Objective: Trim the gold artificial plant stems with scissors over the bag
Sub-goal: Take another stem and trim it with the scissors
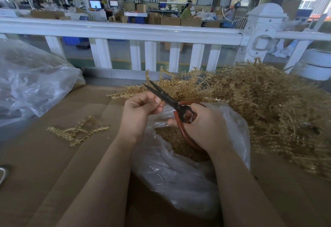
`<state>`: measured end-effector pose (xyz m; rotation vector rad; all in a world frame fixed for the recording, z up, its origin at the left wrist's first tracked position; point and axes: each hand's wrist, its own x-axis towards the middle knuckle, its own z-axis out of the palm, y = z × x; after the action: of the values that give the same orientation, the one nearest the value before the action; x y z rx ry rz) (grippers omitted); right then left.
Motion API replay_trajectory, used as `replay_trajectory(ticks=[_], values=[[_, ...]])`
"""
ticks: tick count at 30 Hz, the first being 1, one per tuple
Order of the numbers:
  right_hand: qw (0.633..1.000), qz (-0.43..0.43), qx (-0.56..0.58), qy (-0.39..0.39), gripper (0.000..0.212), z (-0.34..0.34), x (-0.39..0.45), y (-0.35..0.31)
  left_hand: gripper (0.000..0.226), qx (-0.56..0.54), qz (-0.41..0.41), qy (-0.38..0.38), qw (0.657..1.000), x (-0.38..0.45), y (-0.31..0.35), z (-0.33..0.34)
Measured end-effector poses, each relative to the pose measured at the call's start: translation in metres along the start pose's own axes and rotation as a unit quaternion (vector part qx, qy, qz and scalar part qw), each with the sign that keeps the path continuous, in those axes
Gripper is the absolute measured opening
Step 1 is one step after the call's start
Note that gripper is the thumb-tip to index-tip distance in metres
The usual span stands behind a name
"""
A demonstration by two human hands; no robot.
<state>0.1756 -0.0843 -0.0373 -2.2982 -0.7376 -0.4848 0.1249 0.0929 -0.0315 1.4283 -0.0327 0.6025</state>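
My right hand (pixel 202 124) grips the scissors (pixel 172 102), blades slightly apart above the bag (pixel 179 169). My left hand (pixel 141 108) has its fingers curled, pinching something too small to tell. The stems (pixel 268 104) lie piled on the counter (pixel 53 164), right. I judge I'm between cuts; next needs a fresh stem.

No legible text, labels or numbers anywhere; background signs and screens too blurred to read

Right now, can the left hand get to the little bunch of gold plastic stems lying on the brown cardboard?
Probably yes: the small gold stem bunch lies uncovered left of the left hand, which seems to pinch something small.
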Motion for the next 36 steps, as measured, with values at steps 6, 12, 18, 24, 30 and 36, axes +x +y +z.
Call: replay_trajectory(ticks=[6,12,18,24,30,36], values=[[0.997,0.037,0.053,-0.049,0.032,0.0,0.0,-0.005,0.027,-0.119,-0.104,0.035,0.987,0.002,0.002,0.001],[0.995,0.033,0.062,-0.069,0.02,-0.002,-0.002,-0.008,0.028,-0.202,-0.157,0.087,0.963,0.004,0.002,-0.001],[0.995,0.04,0.052,-0.079,0.023,-0.002,-0.002,-0.005,0.02,-0.26,-0.215,0.135,0.932,0.005,0.0,-0.002],[0.978,0.132,0.155,-0.051,0.033,0.003,0.003,-0.005,0.024,-0.17,-0.211,0.037,0.962,0.0,0.001,0.005],[0.941,0.151,0.299,-0.051,0.033,0.004,0.004,-0.012,0.014,-0.149,-0.195,-0.001,0.969,-0.003,0.001,0.017],[0.93,0.147,0.336,-0.039,0.013,0.007,0.005,-0.013,0.027,-0.121,-0.202,-0.043,0.971,-0.004,-0.002,0.02]])
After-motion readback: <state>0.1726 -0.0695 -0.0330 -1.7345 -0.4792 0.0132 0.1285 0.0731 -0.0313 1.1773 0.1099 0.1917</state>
